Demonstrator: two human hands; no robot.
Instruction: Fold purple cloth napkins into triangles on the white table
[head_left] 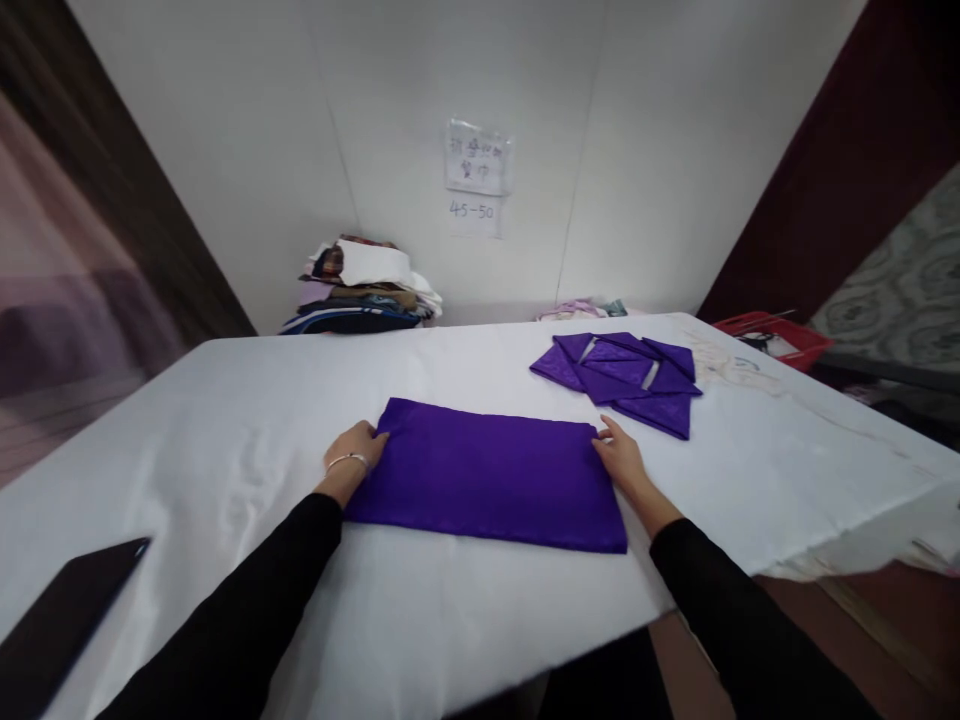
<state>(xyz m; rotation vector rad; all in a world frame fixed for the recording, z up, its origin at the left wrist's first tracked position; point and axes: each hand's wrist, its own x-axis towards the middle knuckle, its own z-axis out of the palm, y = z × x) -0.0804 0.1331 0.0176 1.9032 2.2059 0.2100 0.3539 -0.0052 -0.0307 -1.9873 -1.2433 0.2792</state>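
A purple cloth napkin [487, 480], folded into a wide rectangle, lies flat on the white-covered table [465, 610] in front of me. My left hand [354, 450], with a bracelet at the wrist, pinches its upper left edge between thumb and fingers. At the opposite end, my right hand [619, 455] grips the upper right corner, thumb on top. Beyond my right hand, several folded purple napkins [619, 370] overlap in a pointed arrangement.
A dark flat phone-like object [71, 620] lies at the table's left front. Piled fabrics [367, 285] rest against the back wall, below a handwritten sign [477, 160]. A red basket [780, 338] stands past the right edge.
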